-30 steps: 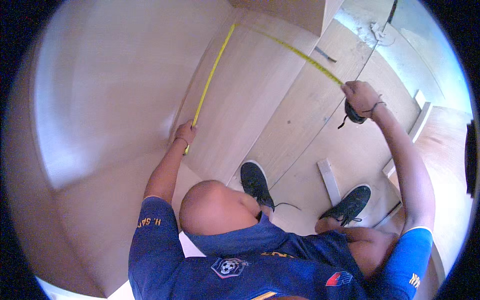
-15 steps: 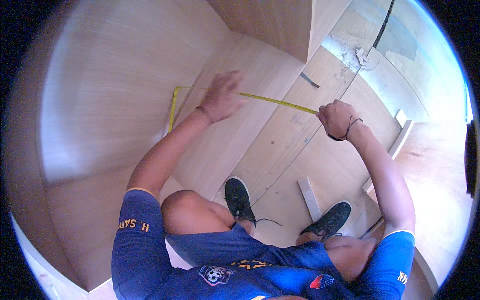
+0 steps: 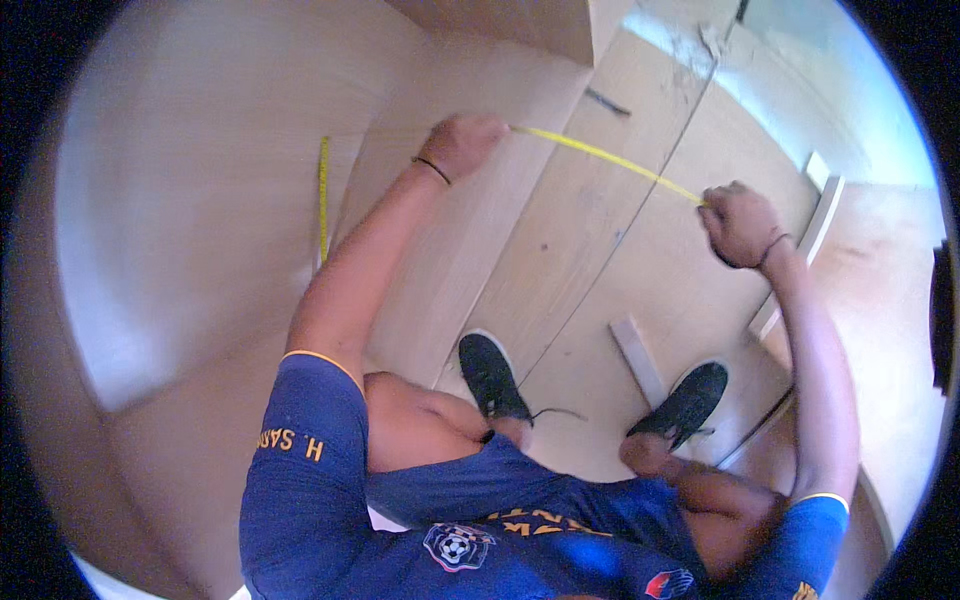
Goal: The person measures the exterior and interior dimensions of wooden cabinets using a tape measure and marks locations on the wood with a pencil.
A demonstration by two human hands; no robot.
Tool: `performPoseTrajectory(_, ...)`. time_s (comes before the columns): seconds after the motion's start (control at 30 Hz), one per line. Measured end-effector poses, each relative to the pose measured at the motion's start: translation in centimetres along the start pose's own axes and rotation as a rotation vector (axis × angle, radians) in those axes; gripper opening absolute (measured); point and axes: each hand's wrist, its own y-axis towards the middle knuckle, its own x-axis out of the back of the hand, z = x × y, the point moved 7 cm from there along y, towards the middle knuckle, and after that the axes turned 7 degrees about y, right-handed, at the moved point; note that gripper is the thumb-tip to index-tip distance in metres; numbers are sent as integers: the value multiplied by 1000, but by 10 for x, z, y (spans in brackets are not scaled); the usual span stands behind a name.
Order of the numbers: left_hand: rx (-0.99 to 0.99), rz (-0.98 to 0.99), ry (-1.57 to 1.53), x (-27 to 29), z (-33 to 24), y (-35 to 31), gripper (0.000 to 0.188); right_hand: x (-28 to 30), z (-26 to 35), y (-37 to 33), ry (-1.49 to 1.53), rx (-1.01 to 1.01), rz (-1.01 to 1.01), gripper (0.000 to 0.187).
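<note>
A yellow measuring tape (image 3: 600,152) stretches between my hands above the wooden boards. My left hand (image 3: 465,143) is closed at the tape's left end of that stretch, fingers pinched together. My right hand (image 3: 742,225) is wrapped round the other end; whether the tape's case sits in that palm is hidden. A further yellow length of the tape stands against the pale wood panel at the left, beyond my left forearm. How that length joins the stretch between my hands is hard to make out.
Wood-faced panels (image 3: 200,180) rise at the left, and a box-like cabinet part (image 3: 500,20) at the top. A dark thin strip (image 3: 607,102) lies on the floor boards. A short wooden offcut (image 3: 637,358) lies between my shoes. Pale battens (image 3: 815,235) and a board (image 3: 890,300) are at the right.
My left hand has moved up and right and closed on the tape. My right hand has shifted to the right, drawing its end along. The view has moved slightly.
</note>
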Motion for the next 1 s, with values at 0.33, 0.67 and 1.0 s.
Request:
performPoseTrajectory(0.33,124,203,110,-14,34,30,22,-59,-66,-83,151,-120,-28,24)
performPoseTrajectory(0.67,370,170,237,17,105,-149,49,-92,-64,-75,228,-185,37,29)
performPoseTrajectory(1.0,1152,734,344,9,183,-499,55,-84,1,-9,322,-166,95,36)
